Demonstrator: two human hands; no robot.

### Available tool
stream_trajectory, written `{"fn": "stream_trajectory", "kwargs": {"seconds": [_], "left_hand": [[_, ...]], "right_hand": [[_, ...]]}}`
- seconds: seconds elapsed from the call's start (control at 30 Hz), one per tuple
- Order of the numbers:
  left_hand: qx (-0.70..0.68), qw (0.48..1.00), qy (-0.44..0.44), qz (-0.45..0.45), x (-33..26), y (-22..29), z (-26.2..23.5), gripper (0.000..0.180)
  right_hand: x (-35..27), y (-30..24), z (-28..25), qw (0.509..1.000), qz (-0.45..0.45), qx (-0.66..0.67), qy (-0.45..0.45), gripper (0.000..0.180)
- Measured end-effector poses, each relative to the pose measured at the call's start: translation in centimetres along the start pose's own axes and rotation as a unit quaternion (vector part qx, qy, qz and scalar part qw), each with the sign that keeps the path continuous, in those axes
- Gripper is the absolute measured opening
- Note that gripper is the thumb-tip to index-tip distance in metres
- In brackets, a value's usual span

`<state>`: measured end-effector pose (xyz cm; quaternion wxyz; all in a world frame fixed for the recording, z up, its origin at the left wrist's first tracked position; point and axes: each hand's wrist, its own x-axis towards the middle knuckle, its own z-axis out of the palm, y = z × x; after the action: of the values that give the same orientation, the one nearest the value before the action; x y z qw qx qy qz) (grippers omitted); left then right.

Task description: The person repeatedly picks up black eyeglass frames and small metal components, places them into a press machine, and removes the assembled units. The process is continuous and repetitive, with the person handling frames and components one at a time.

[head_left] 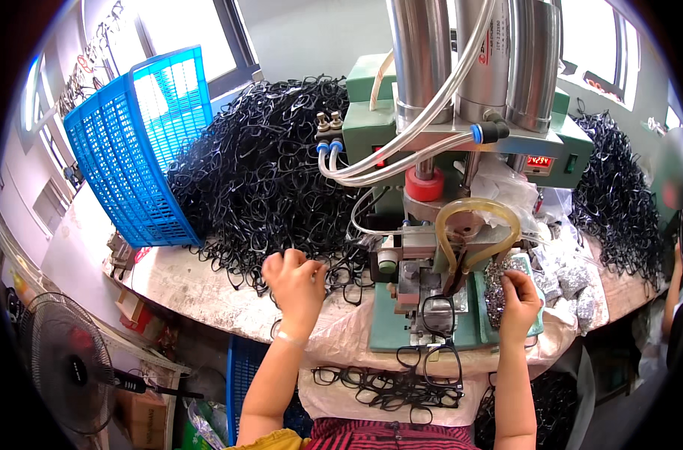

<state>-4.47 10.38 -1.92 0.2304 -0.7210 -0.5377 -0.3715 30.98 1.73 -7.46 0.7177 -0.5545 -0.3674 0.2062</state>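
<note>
While our left hand (296, 279) closes on black plastic spectacle frames (259, 172) at ten o'clock, our right hand (518, 294) pinches small silvery parts (496, 289); judged step: loading the green press (424, 300), which calls for careful seating.

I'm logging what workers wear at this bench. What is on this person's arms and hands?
Both forearms are bare, with no gloves and no long sleeves. The left hand has a thin pale band around its wrist. The right hand shows no band or ring. A yellow sleeve edge shows at the left upper arm.
</note>
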Motion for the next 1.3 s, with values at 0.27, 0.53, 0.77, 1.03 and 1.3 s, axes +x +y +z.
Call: {"fn": "stream_trajectory", "kwargs": {"seconds": [0.27,0.53,0.77,1.03,1.3], "left_hand": [[-0.066,0.993,-0.056,-0.077,-4.4,-1.6,4.4,0.010],[-0.460,0.837,0.007,-0.295,-2.8,0.5,0.5,0.020],[-0.563,0.725,-0.048,-0.394,-6.5,1.9,2.9,0.016],[-0.635,0.714,0.050,-0.291,-2.9,6.4,-2.3,0.016],[-0.575,0.812,0.007,0.100,-1.2,10.3,-7.1,0.008]], "right_hand": [[-3.7,-1.3,-5.8,0.916,-0.216,-0.337,0.014,0.014],[-4.5,-5.7,-2.6,0.918,-0.264,-0.288,-0.063,0.018],[-3.0,-6.5,5.3,0.985,-0.107,-0.055,-0.124,0.024],[-3.8,-6.5,5.7,0.985,0.022,0.079,-0.152,0.037],[-4.9,-11.0,4.7,0.979,0.027,0.033,-0.199,0.041]]}}
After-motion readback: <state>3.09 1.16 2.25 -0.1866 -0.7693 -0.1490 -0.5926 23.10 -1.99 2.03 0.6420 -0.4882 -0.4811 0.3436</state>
